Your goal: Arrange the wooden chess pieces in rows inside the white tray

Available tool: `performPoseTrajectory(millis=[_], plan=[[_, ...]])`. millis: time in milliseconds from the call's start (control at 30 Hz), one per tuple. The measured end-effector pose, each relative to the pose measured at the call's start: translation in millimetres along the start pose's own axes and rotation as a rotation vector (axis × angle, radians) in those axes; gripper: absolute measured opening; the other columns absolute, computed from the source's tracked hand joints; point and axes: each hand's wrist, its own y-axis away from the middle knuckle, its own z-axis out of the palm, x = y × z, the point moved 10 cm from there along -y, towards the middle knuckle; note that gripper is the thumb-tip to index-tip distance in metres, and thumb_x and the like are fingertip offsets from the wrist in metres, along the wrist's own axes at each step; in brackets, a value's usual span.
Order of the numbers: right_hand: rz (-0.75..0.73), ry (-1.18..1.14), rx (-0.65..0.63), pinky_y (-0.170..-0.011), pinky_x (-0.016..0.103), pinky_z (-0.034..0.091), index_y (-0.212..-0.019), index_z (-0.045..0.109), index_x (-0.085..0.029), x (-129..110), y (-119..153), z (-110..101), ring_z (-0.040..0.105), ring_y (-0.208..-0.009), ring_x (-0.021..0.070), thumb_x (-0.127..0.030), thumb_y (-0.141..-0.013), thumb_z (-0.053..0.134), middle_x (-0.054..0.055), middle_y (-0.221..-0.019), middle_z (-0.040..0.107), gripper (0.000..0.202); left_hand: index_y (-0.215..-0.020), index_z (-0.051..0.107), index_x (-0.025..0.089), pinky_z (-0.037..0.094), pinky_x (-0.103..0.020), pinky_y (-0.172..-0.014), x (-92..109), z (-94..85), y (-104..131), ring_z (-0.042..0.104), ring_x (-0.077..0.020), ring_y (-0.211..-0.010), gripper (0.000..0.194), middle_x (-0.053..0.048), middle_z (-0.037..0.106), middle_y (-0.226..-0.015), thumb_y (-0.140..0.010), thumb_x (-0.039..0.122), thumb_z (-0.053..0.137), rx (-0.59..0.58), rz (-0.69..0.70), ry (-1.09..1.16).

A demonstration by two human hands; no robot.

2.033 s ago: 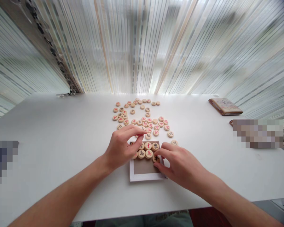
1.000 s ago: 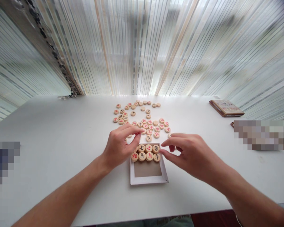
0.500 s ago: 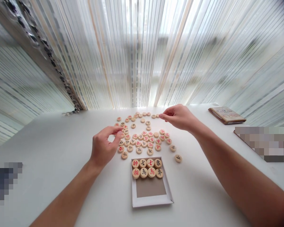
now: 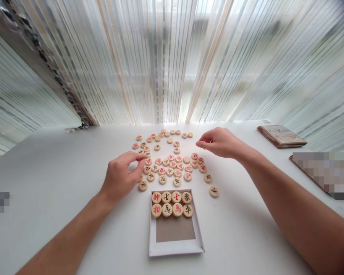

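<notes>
Several round wooden chess pieces with red or black characters lie scattered across the middle of the white table. Nearer to me lies a shallow white box tray, with two rows of pieces at its far end. My left hand hovers at the left edge of the scatter, thumb and forefinger curled close over a piece; whether it grips one is hidden. My right hand is raised over the right side of the scatter with thumb and forefinger pinched together, and no piece shows between them.
A flat printed box lies at the table's far right, with a blurred-out flat thing nearer to me. Striped curtains hang behind the far edge. Two single pieces lie right of the tray.
Both hands have left the tray and gone out to the scattered pieces. The right hand reached the far row, then drew back slightly. The view has tilted upward.
</notes>
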Motion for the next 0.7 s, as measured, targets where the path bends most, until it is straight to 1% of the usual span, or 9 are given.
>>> performPoseTrajectory(millis=[100, 167, 267, 433, 500, 600, 700], plan=[[-0.023, 0.026, -0.058, -0.057, 0.03, 0.049, -0.087, 0.083, -0.022, -2, 5, -2, 0.07, -0.075, 0.0207, -0.035, -0.088, 0.075, 0.006, -0.091, 0.08, 0.016, -0.1, 0.083, 0.019, 0.057, -0.023, -0.054, -3, 0.3, 0, 0.079, -0.023, -0.095, 0.02, -0.005, 0.084, -0.099, -0.096, 0.028, 0.065, 0.002, -0.022, 0.006], [-0.05, 0.077, -0.127, -0.055, 0.031, 0.049, -0.083, 0.082, -0.022, -3, 11, -2, 0.07, -0.072, 0.0207, -0.036, -0.085, 0.078, 0.006, -0.089, 0.08, 0.014, -0.099, 0.083, 0.019, 0.055, -0.022, -0.05, -2, 0.5, 1, 0.079, -0.0229, -0.096, 0.019, -0.005, 0.084, -0.1, -0.096, 0.028, 0.065, 0.002, -0.027, 0.01], [-0.086, 0.175, -0.235, -0.053, 0.031, 0.049, -0.081, 0.081, -0.023, -5, 21, -1, 0.07, -0.071, 0.0215, -0.044, -0.084, 0.079, 0.006, -0.088, 0.079, 0.021, -0.099, 0.083, 0.02, 0.055, -0.022, -0.05, -1, 0.2, 1, 0.079, -0.0227, -0.096, 0.019, -0.004, 0.084, -0.1, -0.096, 0.027, 0.066, 0.002, -0.029, 0.012], [-0.098, 0.26, -0.333, -0.05, 0.031, 0.045, -0.08, 0.078, -0.024, -11, 34, 7, 0.07, -0.067, 0.0223, -0.048, -0.08, 0.082, 0.006, -0.084, 0.078, 0.024, -0.099, 0.083, 0.021, 0.056, -0.022, -0.052, -3, -1.5, 0, 0.08, -0.0228, -0.096, 0.019, -0.004, 0.085, -0.1, -0.095, 0.029, 0.066, 0.011, -0.04, 0.016], [-0.114, 0.265, -0.36, -0.049, 0.031, 0.043, -0.079, 0.077, -0.024, -15, 38, 13, 0.069, -0.065, 0.0221, -0.046, -0.08, 0.083, 0.006, -0.083, 0.078, 0.023, -0.099, 0.083, 0.021, 0.058, -0.023, -0.056, -4, -4.3, -2, 0.08, -0.0231, -0.095, 0.019, -0.004, 0.085, -0.1, -0.095, 0.028, 0.066, 0.025, -0.036, 0.013], [-0.169, 0.243, -0.376, -0.049, 0.03, 0.041, -0.079, 0.078, -0.024, -26, 42, 24, 0.067, -0.063, 0.0207, -0.039, -0.08, 0.083, 0.005, -0.081, 0.077, 0.015, -0.1, 0.083, 0.021, 0.059, -0.025, -0.059, -9, -9.7, -5, 0.08, -0.0234, -0.096, 0.019, -0.005, 0.085, -0.101, -0.093, 0.027, 0.067, 0.043, -0.055, -0.002], [-0.267, 0.174, -0.315, -0.052, 0.03, 0.042, -0.081, 0.077, -0.023, -45, 43, 29, 0.066, -0.063, 0.0188, -0.04, -0.084, 0.08, 0.004, -0.081, 0.077, 0.017, -0.101, 0.084, 0.02, 0.057, -0.024, -0.056, -15, -13.5, -6, 0.08, -0.0229, -0.095, 0.019, -0.005, 0.086, -0.101, -0.092, 0.026, 0.068, 0.055, -0.082, -0.012]])
